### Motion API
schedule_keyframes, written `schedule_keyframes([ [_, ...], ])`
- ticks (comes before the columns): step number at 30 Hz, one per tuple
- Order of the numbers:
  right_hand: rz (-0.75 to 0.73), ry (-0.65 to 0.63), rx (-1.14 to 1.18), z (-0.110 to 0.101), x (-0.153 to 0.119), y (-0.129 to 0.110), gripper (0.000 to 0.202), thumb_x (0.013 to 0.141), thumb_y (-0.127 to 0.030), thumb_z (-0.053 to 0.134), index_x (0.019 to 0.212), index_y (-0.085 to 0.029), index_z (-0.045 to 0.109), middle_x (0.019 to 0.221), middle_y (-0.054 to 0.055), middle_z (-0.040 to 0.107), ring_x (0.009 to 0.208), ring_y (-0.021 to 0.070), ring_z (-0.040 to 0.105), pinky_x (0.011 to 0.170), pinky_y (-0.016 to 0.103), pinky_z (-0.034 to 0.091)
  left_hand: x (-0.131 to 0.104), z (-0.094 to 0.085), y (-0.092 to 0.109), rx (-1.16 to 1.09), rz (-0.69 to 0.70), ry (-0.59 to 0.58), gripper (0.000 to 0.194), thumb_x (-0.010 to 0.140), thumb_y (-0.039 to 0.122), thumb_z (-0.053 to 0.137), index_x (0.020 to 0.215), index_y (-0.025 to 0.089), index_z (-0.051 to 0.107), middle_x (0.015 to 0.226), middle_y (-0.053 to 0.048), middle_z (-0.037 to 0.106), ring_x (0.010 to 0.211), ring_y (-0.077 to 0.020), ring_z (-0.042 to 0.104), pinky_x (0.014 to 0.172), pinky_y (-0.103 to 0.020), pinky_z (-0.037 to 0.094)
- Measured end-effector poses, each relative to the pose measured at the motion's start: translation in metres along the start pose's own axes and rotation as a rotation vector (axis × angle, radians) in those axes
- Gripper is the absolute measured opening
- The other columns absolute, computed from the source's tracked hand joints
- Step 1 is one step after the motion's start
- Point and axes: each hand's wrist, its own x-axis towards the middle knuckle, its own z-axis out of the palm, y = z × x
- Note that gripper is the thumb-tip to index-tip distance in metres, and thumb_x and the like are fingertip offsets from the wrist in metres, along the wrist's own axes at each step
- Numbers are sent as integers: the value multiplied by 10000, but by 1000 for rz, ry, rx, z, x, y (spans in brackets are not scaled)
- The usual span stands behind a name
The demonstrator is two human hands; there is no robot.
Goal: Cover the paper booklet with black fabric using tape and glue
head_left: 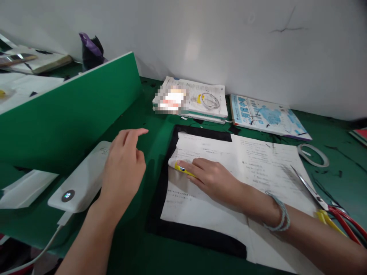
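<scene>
My right hand [212, 177] rests on printed paper sheets [206, 210], closed around a slim yellow stick [183, 169] with a blue mark. Its exact kind is unclear, and part of it is hidden under my fingers. Beneath the paper lies a black cloth [197, 235], showing as a dark border along the left, top and bottom. My left hand [124, 164] hovers beside a white power bank [83, 177], index finger stretched out and nothing visible in it. Scissors [323, 200] with red and yellow handles lie by my right forearm, partly over the paper.
A green divider [86, 103] stands at the left. Stacked booklets [206, 91], with a tape ring on top, and a blue-white book [266, 116] lie by the wall. A roll of tape [314, 155] sits at the paper's right edge. A white cable [47, 244] runs from the power bank.
</scene>
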Motion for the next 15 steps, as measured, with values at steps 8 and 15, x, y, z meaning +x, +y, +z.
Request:
schedule_keyframes([
  [8, 3, -5, -20, 1, 0, 0, 368, 985, -231, 407, 1339, -158, 472, 821, 31, 575, 712, 151, 507, 536, 270, 341, -5, -5, 7, 74, -23, 32, 334, 951, 432, 409, 800, 228, 625, 578, 17, 591, 552, -160, 567, 546, -304, 390],
  [15, 11, -23, 5, 0, 0, 0, 375, 980, -222, 417, 1344, -146, 464, 831, 37, 585, 729, 152, 524, 550, 269, 357, 0, 2, 4, -37, 164, 53, 651, 871, 287, 564, 1447, 232, 265, 1505, -115, 326, 1387, -297, 311, 1046, -454, 400],
])
